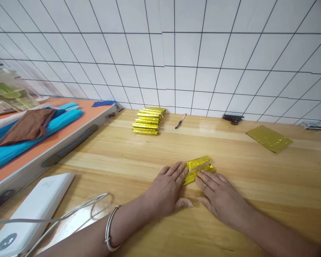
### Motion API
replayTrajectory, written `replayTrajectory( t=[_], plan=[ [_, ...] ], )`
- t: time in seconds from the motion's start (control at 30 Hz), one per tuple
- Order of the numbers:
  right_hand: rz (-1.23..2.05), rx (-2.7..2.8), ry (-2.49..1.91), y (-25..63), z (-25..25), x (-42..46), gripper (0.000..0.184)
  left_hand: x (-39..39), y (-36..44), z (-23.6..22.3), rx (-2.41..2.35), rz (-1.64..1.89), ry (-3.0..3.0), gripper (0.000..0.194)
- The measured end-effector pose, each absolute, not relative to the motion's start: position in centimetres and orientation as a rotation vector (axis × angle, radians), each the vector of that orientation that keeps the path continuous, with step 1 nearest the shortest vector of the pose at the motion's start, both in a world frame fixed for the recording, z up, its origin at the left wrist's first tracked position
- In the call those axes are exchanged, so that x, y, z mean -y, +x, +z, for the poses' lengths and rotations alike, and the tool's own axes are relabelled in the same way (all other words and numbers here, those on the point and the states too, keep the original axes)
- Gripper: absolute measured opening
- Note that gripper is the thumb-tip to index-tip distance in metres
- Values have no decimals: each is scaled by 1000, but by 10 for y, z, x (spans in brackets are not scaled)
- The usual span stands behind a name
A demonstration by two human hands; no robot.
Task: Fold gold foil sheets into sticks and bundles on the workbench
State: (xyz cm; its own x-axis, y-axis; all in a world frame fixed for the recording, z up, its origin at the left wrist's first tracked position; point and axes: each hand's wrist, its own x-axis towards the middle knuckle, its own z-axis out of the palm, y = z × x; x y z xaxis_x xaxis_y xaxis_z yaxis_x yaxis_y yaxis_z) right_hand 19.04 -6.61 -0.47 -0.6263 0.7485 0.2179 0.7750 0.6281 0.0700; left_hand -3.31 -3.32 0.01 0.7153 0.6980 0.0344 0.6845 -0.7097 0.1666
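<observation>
A sheet of shiny gold foil paper (199, 162) lies on the wooden tabletop, its long edges folded inward so that a narrow pale strip shows between the two flaps. My left hand (167, 189) rests flat with its fingertips on the paper's left end, thumb pointing right. On the near flap, toward the right, the outstretched fingers of my right hand (220, 194) press down. Both hands are open and grip nothing. Parts of the paper's lower left side are hidden under my fingers. A metal bangle (108, 228) circles my left wrist.
Several folded gold strips (148, 121) are stacked near the tiled wall. Beside them lie a pen (180, 121) and a black stapler-like object (233, 119). Flat gold sheets (269, 138) lie at right. A white power bank (32, 210) with a cable and an orange surface (59, 142) with colored paper occupy the left.
</observation>
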Motion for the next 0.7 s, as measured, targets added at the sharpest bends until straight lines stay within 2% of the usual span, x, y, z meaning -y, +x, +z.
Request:
replayTrajectory(
  t=[0.17, 0.33, 0.57, 0.7],
  plan=[
    [-214, 2695, -1278, 191, -3, 66, 42, 26, -25, 13, -1047, 130, 2872, 76],
    [-178, 2707, -1273, 193, -3, 64, 45, 26, 2, 14, -1192, 139, 2818, 57],
    [-20, 2728, -1252, 197, 1, 64, 53, 38, 7, -7, -1250, 109, 2859, 76],
    [-33, 2683, -1228, 199, 1, 66, 56, 42, -1, -9, -1185, 98, 2850, 86]
  ],
)
